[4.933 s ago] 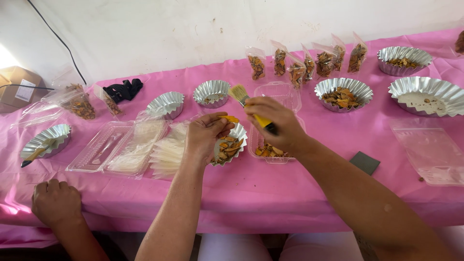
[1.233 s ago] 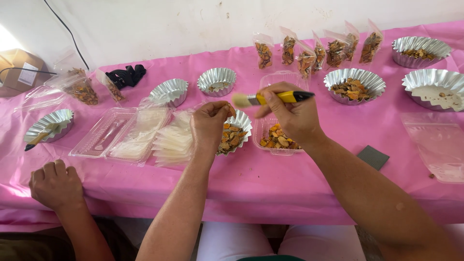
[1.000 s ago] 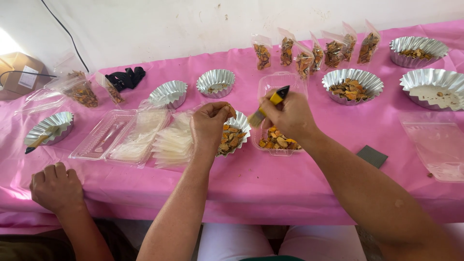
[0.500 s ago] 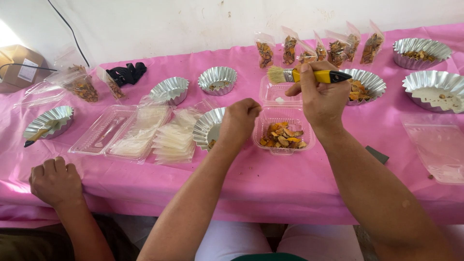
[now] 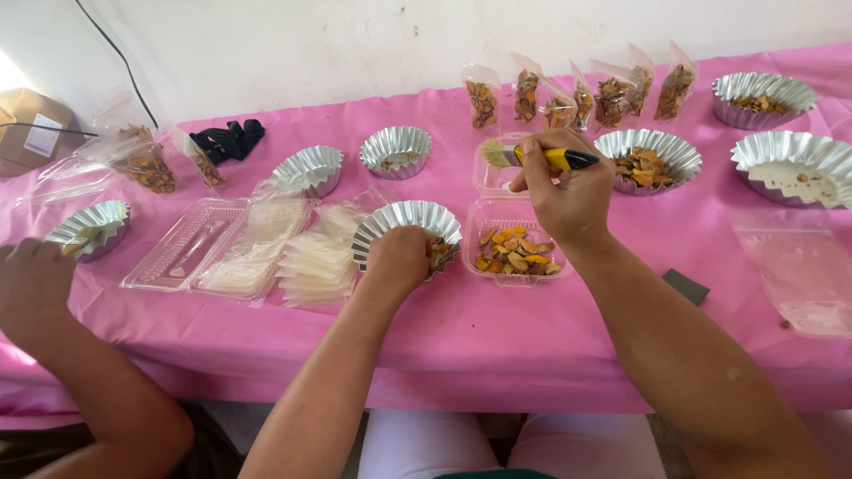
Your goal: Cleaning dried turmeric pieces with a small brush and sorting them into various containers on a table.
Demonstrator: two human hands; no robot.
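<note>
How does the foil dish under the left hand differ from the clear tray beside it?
The foil dish is round, fluted and tilted up by the left hand; the clear tray is rectangular, see-through and lies flat, untouched. Both hold orange-brown dried pieces.

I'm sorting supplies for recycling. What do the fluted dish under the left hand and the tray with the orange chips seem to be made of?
The fluted dish looks like thin aluminium foil: bright, mirror-like silver with pressed pleats around the rim. The left hand tilts it. The tray looks like thin clear plastic, glossy, since the pink cloth shows through its edge; the exact plastic cannot be told.
</note>
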